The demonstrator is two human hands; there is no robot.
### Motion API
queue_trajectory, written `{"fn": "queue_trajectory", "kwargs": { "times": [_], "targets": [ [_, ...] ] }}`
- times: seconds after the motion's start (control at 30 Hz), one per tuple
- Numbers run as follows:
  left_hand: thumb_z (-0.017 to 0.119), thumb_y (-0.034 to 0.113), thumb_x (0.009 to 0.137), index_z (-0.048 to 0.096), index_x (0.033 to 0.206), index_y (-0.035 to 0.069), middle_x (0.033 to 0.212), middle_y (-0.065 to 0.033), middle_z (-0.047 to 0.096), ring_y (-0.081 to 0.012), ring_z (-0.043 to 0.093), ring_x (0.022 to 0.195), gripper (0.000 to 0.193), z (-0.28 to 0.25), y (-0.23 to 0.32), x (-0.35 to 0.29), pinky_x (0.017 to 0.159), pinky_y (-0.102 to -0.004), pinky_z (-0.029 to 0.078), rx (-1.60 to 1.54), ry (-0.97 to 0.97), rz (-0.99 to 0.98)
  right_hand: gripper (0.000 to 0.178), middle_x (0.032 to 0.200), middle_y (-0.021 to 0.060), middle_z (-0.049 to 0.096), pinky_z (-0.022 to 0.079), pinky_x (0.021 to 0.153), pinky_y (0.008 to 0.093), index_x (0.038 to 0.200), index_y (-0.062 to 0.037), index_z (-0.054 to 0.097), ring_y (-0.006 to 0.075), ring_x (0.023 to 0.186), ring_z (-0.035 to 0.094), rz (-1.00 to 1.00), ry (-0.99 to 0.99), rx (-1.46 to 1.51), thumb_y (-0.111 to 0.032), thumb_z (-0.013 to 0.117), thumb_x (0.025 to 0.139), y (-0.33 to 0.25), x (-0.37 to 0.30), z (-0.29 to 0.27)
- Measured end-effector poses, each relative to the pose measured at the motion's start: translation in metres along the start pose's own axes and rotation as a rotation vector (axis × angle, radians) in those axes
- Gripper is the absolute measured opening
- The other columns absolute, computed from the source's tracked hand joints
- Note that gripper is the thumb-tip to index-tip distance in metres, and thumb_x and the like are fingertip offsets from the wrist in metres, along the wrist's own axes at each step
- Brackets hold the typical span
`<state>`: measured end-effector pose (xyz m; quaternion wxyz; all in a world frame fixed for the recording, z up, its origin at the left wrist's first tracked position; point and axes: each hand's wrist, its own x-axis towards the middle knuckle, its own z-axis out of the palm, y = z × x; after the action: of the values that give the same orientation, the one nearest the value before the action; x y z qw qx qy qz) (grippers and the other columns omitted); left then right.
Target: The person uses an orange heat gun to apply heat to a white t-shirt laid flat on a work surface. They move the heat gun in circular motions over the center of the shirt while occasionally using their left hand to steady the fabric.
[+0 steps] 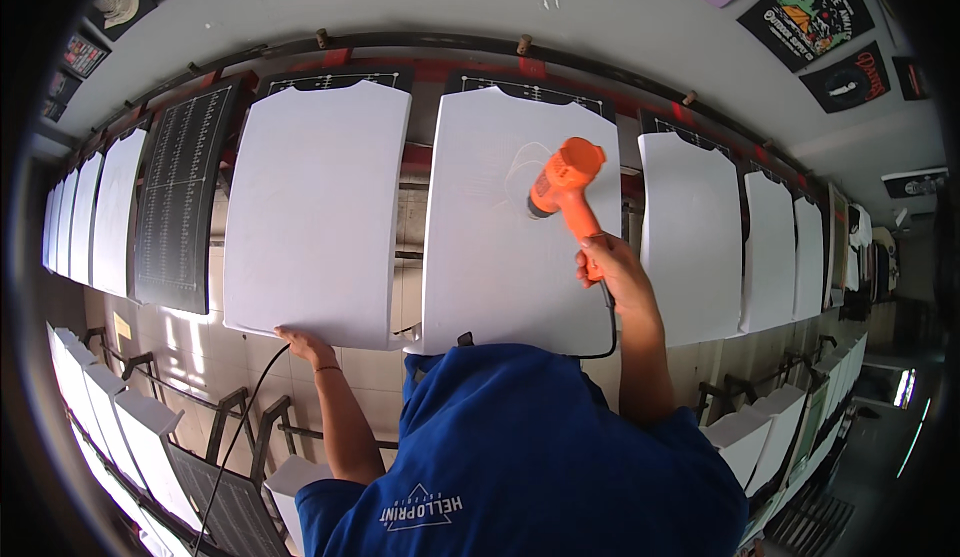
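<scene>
My right hand (618, 269) is wrapped round the handle of an orange heat gun (568, 187). Its dark nozzle points down and left over a white T-shirt (500, 267), which lies flat on a dark board. Faint pale curved lines show on the shirt beside the nozzle. From the handle a black cord (612, 327) runs down toward my body. Over at the lower edge of the shirt to the left (315, 207), my left hand (306, 346) has its fingers closed on a black cord (248, 407); its fingertips are partly hidden.
More boards with white shirts (690, 247) line both sides, and a bare black board (180, 197) with white markings stands at left. A dark metal rail (420, 43) runs behind them. Behind me is another row of boards (150, 437) on metal frames. Printed panels (808, 12) hang on the wall.
</scene>
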<state>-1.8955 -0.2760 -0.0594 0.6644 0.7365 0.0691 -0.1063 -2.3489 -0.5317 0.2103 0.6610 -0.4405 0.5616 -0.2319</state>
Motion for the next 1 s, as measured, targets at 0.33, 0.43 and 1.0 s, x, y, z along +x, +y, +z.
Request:
{"fn": "queue_trajectory", "kwargs": {
  "times": [0.33, 0.43, 1.0],
  "targets": [
    [0.039, 0.047, 0.097, 0.023, 0.148, 0.005, 0.117, -0.0144, 0.052, -0.0232, 0.054, 0.094, 0.067, 0.0, -0.007, 0.006, 0.082, -0.0351, 0.049, 0.091, -0.011, 0.018, 0.034, 0.076, 0.0021, 0.058, 0.046, 0.055, 0.0258, 0.095, -0.0026, 0.056, 0.012, 0.064, 0.058, -0.007, 0.326, 0.042, -0.035, 0.063, 0.088, 0.01, -0.03, -0.055],
    [0.038, 0.043, 0.098, 0.023, 0.148, 0.005, 0.121, -0.0152, 0.051, -0.0241, 0.054, 0.097, 0.065, 0.002, -0.004, 0.004, 0.083, -0.0359, 0.049, 0.016, 0.004, -0.048, 0.034, 0.076, 0.002, 0.058, 0.046, 0.054, 0.0257, 0.095, -0.0024, 0.056, 0.0119, 0.064, 0.058, -0.007, 0.314, 0.043, -0.035, 0.063, 0.088, 0.012, -0.028, -0.051],
    [0.036, 0.046, 0.098, 0.03, 0.146, 0.008, 0.117, -0.0139, 0.055, -0.0247, 0.054, 0.095, 0.062, 0.001, -0.008, 0.01, 0.082, -0.0366, 0.049, 0.078, 0.035, -0.007, 0.029, 0.075, 0.0029, 0.057, 0.046, 0.054, 0.026, 0.093, -0.0013, 0.055, 0.0116, 0.065, 0.057, -0.014, -0.222, 0.076, -0.029, 0.06, 0.089, 0.007, 0.002, 0.051]
  ]
}}
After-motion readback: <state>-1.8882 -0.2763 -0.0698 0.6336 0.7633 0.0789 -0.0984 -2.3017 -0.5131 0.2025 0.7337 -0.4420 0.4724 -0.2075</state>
